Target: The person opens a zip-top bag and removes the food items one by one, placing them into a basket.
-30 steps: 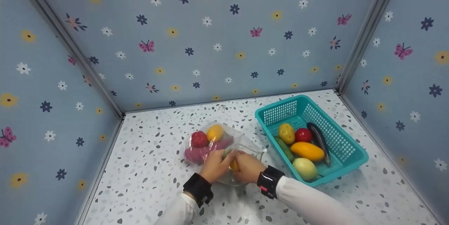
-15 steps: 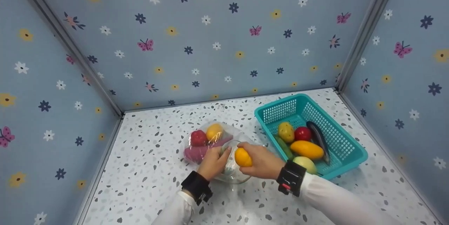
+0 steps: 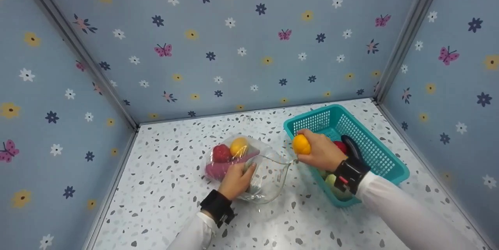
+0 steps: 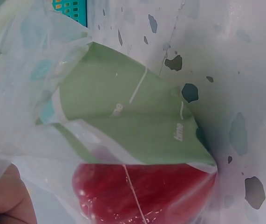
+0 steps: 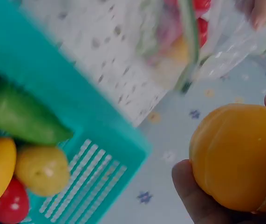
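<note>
Speckled tabletop (image 3: 163, 203) is bearing 1 teal basket (image 3: 312, 125); L hand (image 3: 236, 179) is pinching clear bag (image 3: 271, 176) L of basket, R hand (image 3: 323, 150) is gripping orange fruit (image 3: 301, 144) above basket's L rim.

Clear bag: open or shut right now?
Open. In the head view, the clear bag gapes wide beside the left hand gripping it.
</note>
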Demonstrator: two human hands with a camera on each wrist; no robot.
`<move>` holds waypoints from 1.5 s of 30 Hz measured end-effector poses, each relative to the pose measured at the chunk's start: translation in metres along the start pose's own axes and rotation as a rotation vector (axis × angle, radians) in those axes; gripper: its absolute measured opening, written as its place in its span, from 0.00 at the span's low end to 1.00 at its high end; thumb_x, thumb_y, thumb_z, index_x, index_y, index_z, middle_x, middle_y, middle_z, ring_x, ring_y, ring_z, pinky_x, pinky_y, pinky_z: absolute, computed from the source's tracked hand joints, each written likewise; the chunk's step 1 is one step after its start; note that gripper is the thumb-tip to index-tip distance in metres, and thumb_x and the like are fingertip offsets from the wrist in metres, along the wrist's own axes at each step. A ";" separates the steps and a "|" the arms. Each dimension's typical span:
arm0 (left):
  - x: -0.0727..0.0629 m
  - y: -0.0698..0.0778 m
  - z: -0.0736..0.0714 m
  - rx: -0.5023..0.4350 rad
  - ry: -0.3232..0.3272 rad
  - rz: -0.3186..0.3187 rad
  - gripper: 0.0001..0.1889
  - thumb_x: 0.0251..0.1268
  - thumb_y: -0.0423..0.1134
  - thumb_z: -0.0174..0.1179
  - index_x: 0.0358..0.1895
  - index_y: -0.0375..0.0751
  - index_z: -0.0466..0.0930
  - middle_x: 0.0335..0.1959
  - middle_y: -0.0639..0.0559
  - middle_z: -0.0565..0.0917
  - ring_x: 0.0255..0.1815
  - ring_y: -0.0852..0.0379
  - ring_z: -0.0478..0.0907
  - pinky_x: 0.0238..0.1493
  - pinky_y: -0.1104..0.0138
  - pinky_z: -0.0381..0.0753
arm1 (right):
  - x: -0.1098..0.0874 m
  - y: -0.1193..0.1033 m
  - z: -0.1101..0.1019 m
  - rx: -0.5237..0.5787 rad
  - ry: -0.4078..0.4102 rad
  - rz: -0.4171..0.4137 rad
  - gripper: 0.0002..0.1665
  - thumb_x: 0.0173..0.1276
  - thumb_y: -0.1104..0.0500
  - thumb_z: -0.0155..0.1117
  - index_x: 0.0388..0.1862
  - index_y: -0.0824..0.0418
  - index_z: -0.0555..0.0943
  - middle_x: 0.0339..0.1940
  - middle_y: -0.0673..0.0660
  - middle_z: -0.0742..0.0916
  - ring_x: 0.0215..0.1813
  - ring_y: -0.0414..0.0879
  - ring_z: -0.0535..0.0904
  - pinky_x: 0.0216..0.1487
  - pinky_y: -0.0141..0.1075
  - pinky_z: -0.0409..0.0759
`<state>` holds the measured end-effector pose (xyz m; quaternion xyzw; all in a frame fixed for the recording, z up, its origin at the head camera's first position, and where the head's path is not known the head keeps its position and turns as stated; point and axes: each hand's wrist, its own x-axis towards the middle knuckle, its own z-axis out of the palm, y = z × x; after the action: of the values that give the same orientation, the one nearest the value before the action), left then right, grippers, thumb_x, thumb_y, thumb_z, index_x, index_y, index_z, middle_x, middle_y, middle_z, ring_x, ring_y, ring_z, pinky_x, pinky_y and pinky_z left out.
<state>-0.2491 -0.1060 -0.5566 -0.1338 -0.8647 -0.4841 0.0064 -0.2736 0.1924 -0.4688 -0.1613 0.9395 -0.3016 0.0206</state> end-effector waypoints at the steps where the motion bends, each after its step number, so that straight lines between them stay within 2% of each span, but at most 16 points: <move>1: 0.000 0.000 -0.001 -0.002 -0.006 -0.007 0.25 0.86 0.45 0.56 0.21 0.50 0.67 0.17 0.62 0.69 0.20 0.63 0.67 0.26 0.70 0.66 | 0.002 0.006 -0.002 0.000 0.001 0.017 0.39 0.69 0.55 0.74 0.76 0.59 0.71 0.56 0.62 0.88 0.47 0.54 0.83 0.54 0.50 0.89; 7: -0.001 0.002 -0.004 -0.034 -0.020 -0.038 0.24 0.87 0.47 0.55 0.22 0.50 0.69 0.15 0.61 0.72 0.16 0.64 0.70 0.23 0.70 0.70 | 0.011 0.041 -0.004 -0.019 -0.030 0.120 0.39 0.70 0.57 0.72 0.78 0.58 0.70 0.57 0.62 0.86 0.50 0.55 0.82 0.55 0.52 0.86; 14: -0.002 0.003 -0.006 -0.050 0.003 -0.045 0.24 0.86 0.48 0.57 0.22 0.49 0.71 0.14 0.61 0.75 0.16 0.64 0.72 0.23 0.69 0.72 | 0.013 0.072 0.002 -0.100 -0.125 0.175 0.40 0.69 0.64 0.72 0.79 0.59 0.71 0.63 0.64 0.86 0.56 0.57 0.83 0.66 0.60 0.81; 17: -0.002 0.001 -0.006 -0.027 0.021 -0.032 0.25 0.86 0.47 0.57 0.22 0.48 0.71 0.14 0.61 0.73 0.17 0.64 0.71 0.24 0.69 0.71 | 0.012 0.079 0.006 -0.182 -0.171 0.174 0.41 0.69 0.63 0.73 0.80 0.60 0.71 0.64 0.65 0.87 0.57 0.58 0.83 0.68 0.62 0.80; 22: 0.000 0.000 -0.006 -0.016 0.054 -0.030 0.26 0.85 0.46 0.58 0.20 0.49 0.68 0.15 0.61 0.69 0.19 0.63 0.67 0.25 0.69 0.66 | 0.012 0.084 0.013 -0.275 -0.216 0.120 0.43 0.67 0.61 0.77 0.79 0.61 0.71 0.63 0.66 0.87 0.54 0.57 0.83 0.65 0.61 0.82; 28: -0.001 0.000 -0.005 -0.066 0.046 -0.057 0.26 0.86 0.45 0.57 0.20 0.50 0.67 0.14 0.61 0.69 0.17 0.62 0.67 0.23 0.70 0.64 | 0.013 0.082 0.019 -0.303 -0.237 0.117 0.43 0.67 0.64 0.76 0.80 0.59 0.71 0.61 0.65 0.87 0.52 0.57 0.83 0.66 0.62 0.83; 34: -0.003 -0.001 -0.003 -0.082 0.048 -0.072 0.25 0.86 0.46 0.56 0.21 0.50 0.67 0.14 0.61 0.69 0.17 0.62 0.66 0.23 0.70 0.64 | 0.013 0.077 0.018 -0.259 -0.286 0.104 0.45 0.65 0.67 0.76 0.81 0.58 0.71 0.67 0.61 0.85 0.56 0.56 0.81 0.70 0.61 0.81; 38: -0.004 -0.002 -0.002 -0.091 0.057 -0.073 0.26 0.87 0.47 0.56 0.20 0.50 0.66 0.14 0.61 0.69 0.17 0.62 0.66 0.23 0.70 0.63 | 0.014 0.065 0.008 -0.232 -0.303 0.121 0.44 0.63 0.67 0.77 0.78 0.56 0.76 0.61 0.57 0.88 0.53 0.55 0.81 0.65 0.58 0.83; 41: -0.004 -0.002 -0.002 -0.104 0.051 -0.079 0.26 0.87 0.48 0.55 0.20 0.50 0.66 0.14 0.61 0.69 0.17 0.62 0.66 0.22 0.70 0.64 | 0.014 0.049 0.001 -0.246 -0.252 0.106 0.35 0.66 0.65 0.74 0.73 0.58 0.81 0.57 0.58 0.88 0.52 0.55 0.82 0.62 0.56 0.83; 45: -0.005 -0.003 -0.002 -0.108 0.046 -0.090 0.27 0.87 0.49 0.55 0.21 0.50 0.66 0.14 0.61 0.69 0.17 0.62 0.66 0.22 0.70 0.64 | 0.010 0.016 -0.001 -0.220 -0.109 0.027 0.19 0.75 0.59 0.72 0.62 0.61 0.86 0.58 0.60 0.90 0.57 0.56 0.86 0.64 0.55 0.85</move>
<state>-0.2454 -0.1099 -0.5591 -0.0838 -0.8422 -0.5325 -0.0027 -0.2882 0.2025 -0.4767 -0.1658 0.9665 -0.1873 0.0580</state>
